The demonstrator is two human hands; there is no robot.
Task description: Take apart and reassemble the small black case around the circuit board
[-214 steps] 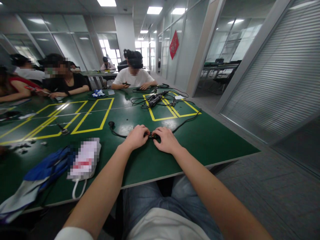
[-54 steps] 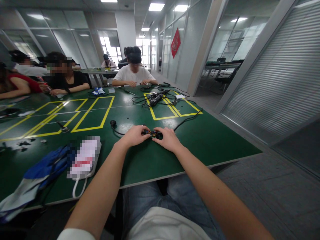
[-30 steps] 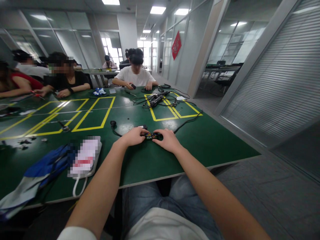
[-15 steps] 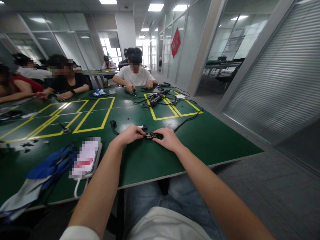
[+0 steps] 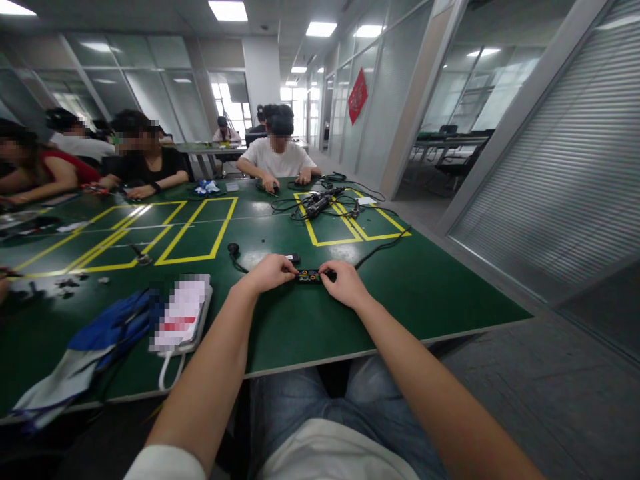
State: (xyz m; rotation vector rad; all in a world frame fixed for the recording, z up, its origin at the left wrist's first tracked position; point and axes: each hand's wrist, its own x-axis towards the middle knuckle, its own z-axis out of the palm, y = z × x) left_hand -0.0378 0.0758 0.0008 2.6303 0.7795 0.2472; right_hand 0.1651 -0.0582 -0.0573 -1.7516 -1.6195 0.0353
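Below the near edge of the green table [image 5: 400, 300] are your legs in blue jeans [image 5: 285, 393]. To your left, a blue and light-grey glove [image 5: 115, 327] hangs partly over that edge, and just beside it lies a flat white slab-like object [image 5: 187, 310], its face blurred out, with a white loop trailing from its lower end. Straight ahead, a small black rectangular casing [image 5: 309, 277] with coloured parts showing inside sits on the table between your hands. Your left hand [image 5: 273, 273] has a narrow grip, thumb and fingertips pinching the casing's left end; your right hand [image 5: 343, 283] holds the right end just as narrowly. Just past your left fingers rests a black oblong piece with a white label [image 5: 293, 258]. A black cable [image 5: 383, 247] runs away beyond your right hand; on the other side, a round black plug [image 5: 233, 249] stands near your left hand. Farther on, yellow tape outlines [image 5: 186, 261] mark the tabletop, and a tangled heap of black cords and rod-shaped parts [image 5: 320, 202] lies across those on the right. At the far side sits a person in a white T-shirt [image 5: 277, 159], both hands over the table. Beyond, a red diamond-shaped hanging [image 5: 357, 97] shows on the glass partition.
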